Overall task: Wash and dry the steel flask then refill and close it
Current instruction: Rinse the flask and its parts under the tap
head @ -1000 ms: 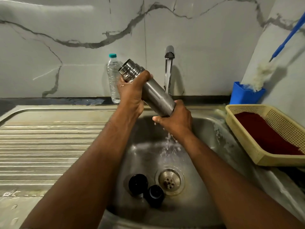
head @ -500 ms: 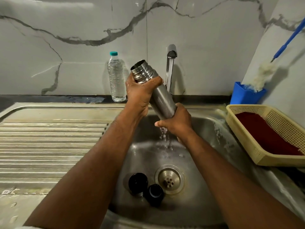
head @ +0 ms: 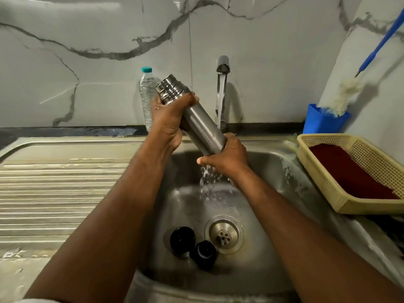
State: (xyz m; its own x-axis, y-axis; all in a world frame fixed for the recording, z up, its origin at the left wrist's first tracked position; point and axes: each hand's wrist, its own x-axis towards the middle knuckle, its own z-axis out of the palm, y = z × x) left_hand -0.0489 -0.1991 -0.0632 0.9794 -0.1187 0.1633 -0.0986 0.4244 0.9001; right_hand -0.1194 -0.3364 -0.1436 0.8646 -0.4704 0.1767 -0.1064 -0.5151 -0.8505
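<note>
Both hands were clamped on the flask [head: 197, 119], the left hand [head: 169, 119] wrapped just under its ribbed neck, the right hand [head: 227, 157] cupping its base. Half a second before, the flask had stood steeper; now it had tipped further, its open mouth swung left toward the bottle [head: 147, 95], while the base stayed under the tap [head: 222, 68]. Water ran off the right hand into the sink [head: 273, 162]. That suggested the outside was being rinsed, so washing was not finished and drying, refilling and closing remained. The flask was a brushed steel cylinder, wet and likely slippery. Two black caps [head: 182, 239] [head: 205, 253], round and glossy, lay in the basin beside the drain [head: 224, 234]. At the sink's right edge sat a perforated plastic basket [head: 323, 182] holding a dark red cloth [head: 349, 171].
</note>
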